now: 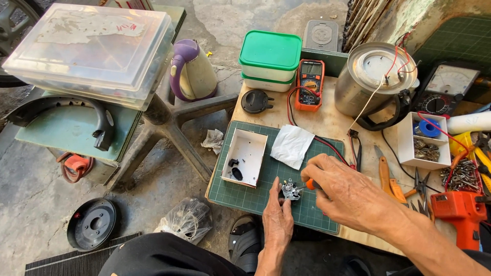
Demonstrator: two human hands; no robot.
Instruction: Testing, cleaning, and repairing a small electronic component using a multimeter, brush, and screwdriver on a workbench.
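Low in the frame, the left hand (277,220) reaches up from the bottom edge, its fingers pinching a small metal part (290,190) with rough, toothed edges against the green gridded cutting mat (255,197). The right hand (348,194) comes in from the lower right, curled tight around an orange-handled screwdriver (310,185) whose tip meets the part. Just left sits an open white cardboard box (245,156) on the worktop (332,122).
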